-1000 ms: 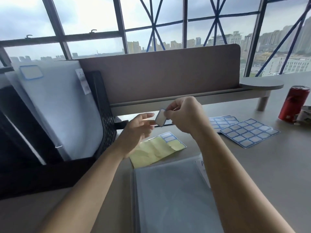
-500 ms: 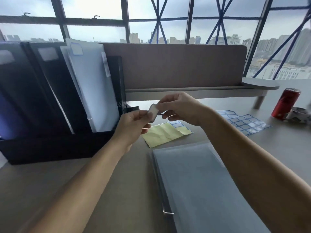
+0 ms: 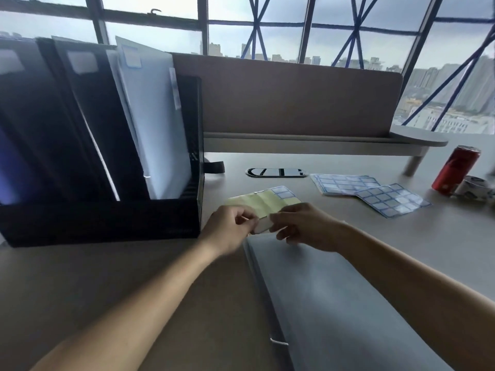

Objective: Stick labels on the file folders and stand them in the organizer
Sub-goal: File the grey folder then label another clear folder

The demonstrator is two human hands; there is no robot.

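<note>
The organizer (image 3: 107, 223) blocks the left of the frame, its slots packed with folders (image 3: 152, 124); a narrow gap shows by its right wall. Left hand (image 3: 227, 228) and right hand (image 3: 308, 226), pinching a label (image 3: 261, 228), fill the centre. Desk (image 3: 107, 290) lies open at lower left; sheets (image 3: 375, 191), a can (image 3: 455, 170) and the divider (image 3: 294, 97) bound right and back.

A tan desk (image 3: 80, 285) with a brown divider panel (image 3: 294, 100) stands before tall windows (image 3: 281, 28) showing grey city sky.
</note>
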